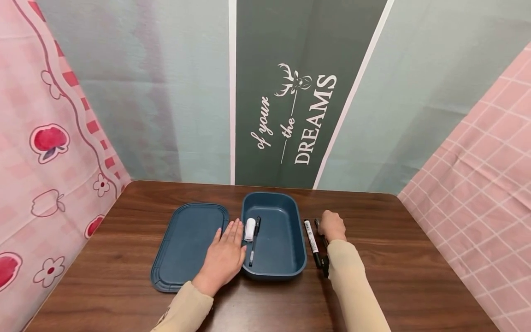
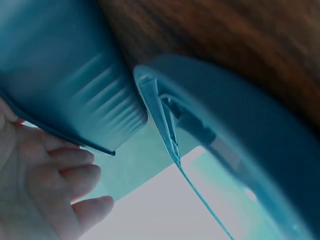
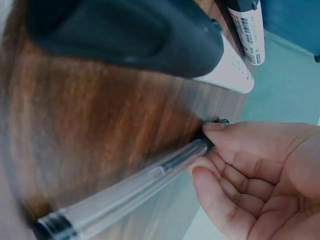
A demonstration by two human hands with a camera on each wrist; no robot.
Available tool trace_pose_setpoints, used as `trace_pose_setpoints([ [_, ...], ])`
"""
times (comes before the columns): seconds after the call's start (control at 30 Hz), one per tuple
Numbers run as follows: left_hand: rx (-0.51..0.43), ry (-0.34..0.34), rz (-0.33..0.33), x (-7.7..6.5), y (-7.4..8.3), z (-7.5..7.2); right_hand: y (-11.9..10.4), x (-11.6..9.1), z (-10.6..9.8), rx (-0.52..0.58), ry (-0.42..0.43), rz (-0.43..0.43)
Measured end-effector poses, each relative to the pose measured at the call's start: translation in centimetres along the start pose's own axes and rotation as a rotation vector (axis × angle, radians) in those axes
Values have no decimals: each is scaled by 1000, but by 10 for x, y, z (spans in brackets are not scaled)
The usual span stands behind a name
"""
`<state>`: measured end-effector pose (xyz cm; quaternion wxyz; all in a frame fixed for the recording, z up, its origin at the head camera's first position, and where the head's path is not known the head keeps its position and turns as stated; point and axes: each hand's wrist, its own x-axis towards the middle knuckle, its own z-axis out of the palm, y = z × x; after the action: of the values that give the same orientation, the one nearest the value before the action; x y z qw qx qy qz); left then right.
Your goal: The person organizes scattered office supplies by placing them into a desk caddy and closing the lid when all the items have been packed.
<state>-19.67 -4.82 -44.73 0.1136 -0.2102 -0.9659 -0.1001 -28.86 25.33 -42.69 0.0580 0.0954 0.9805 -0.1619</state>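
My left hand (image 1: 226, 256) lies with straight fingers against the left rim of a blue box (image 1: 274, 276). The left wrist view shows its fingers (image 2: 82, 180) touching the box's rim. My right hand (image 1: 333, 225), right of the box, pinches the dark end of a clear-barrelled pen (image 3: 150, 182) between thumb and fingers, low over the table. Beside that pen is a white marker with a black cap (image 1: 311, 240). Another black-and-white item (image 3: 220, 65) looms close in the right wrist view. Inside the box lie a black pen (image 1: 254, 244) and a small white object (image 1: 250, 229).
A blue lid (image 1: 188, 244) lies flat left of the box, partly under my left forearm and hand from above. Everything stands on a brown wooden table (image 1: 398, 276). Fabric curtains (image 1: 199, 115) hang behind and at both sides.
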Motion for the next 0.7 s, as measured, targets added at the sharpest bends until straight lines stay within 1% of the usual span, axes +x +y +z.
trace_pose_setpoints([
  [0.13,-7,4,-18,0,0,0,3,0,0,30,-19,13],
  [0.3,1,24,2,1,1,1,4,0,0,43,-30,14],
  [0.4,-7,18,2,2,2,2,4,0,0,42,-27,19],
  [0.7,-28,52,7,1,1,1,4,2,-1,46,-21,7],
])
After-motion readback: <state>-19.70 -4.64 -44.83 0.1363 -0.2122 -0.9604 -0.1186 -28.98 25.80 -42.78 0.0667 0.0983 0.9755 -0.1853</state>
